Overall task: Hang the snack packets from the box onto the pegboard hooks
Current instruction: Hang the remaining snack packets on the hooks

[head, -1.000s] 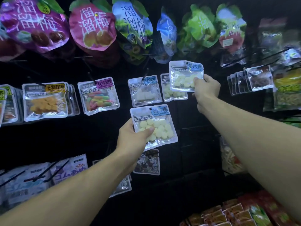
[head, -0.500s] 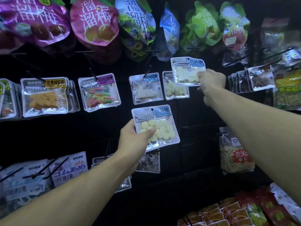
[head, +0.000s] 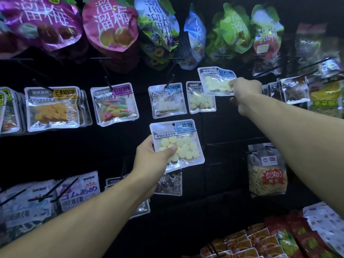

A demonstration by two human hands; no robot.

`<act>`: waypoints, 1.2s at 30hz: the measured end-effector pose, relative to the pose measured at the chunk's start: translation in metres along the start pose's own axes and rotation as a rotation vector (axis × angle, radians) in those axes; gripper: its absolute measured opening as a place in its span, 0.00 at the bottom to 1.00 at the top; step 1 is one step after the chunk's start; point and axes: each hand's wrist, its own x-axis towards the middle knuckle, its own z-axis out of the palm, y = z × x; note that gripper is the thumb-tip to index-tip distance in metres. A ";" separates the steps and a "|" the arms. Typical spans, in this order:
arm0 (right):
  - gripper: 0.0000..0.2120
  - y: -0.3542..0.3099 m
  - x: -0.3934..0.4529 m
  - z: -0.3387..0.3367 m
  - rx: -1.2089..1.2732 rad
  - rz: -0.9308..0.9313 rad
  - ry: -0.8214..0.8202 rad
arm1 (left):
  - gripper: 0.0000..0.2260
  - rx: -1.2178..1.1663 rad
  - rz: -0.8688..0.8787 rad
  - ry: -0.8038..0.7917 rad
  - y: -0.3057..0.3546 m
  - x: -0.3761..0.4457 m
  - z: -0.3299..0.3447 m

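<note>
My left hand (head: 152, 157) grips a clear packet of white round candies (head: 178, 144) with a blue label, held in front of the dark pegboard below the middle row. My right hand (head: 245, 94) pinches the right edge of a second, matching packet (head: 216, 81), raised up and right of an identical packet hanging on a hook (head: 201, 98). Beside that one hangs a packet of white cubes (head: 167, 100) on a black hook (head: 170, 81). The box is out of view.
Large plum bags (head: 111, 27) hang along the top row. Mango (head: 53, 108) and worm-gummy (head: 115, 104) packets hang at left. Long bare black hooks (head: 290, 67) stick out at upper right. A bag of strips (head: 268, 175) hangs at right; packets lie at the bottom right (head: 260, 243).
My right hand has carried its packet a little up and right, above the hanging identical packet. My left hand keeps its packet in about the same place.
</note>
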 end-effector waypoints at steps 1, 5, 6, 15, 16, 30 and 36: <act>0.06 -0.002 0.000 0.000 -0.002 0.006 0.005 | 0.12 0.004 0.002 -0.004 0.001 0.000 0.000; 0.05 -0.011 -0.004 -0.002 -0.013 0.016 -0.017 | 0.12 0.004 0.004 -0.016 0.005 -0.003 0.000; 0.05 -0.012 -0.004 -0.002 -0.017 0.018 -0.031 | 0.12 0.004 0.004 -0.017 0.005 -0.003 0.000; 0.11 -0.001 0.004 -0.008 -0.066 -0.034 -0.060 | 0.12 0.021 -0.009 -0.021 0.005 -0.012 -0.005; 0.09 0.002 0.008 -0.009 -0.082 -0.046 -0.068 | 0.12 0.021 -0.012 -0.025 0.005 -0.013 -0.006; 0.07 0.013 0.014 0.000 -0.122 -0.171 -0.066 | 0.13 0.040 -0.024 -0.034 0.014 -0.020 -0.016; 0.13 0.024 0.011 -0.004 -0.106 -0.191 -0.032 | 0.12 0.058 -0.022 -0.020 0.013 -0.021 -0.018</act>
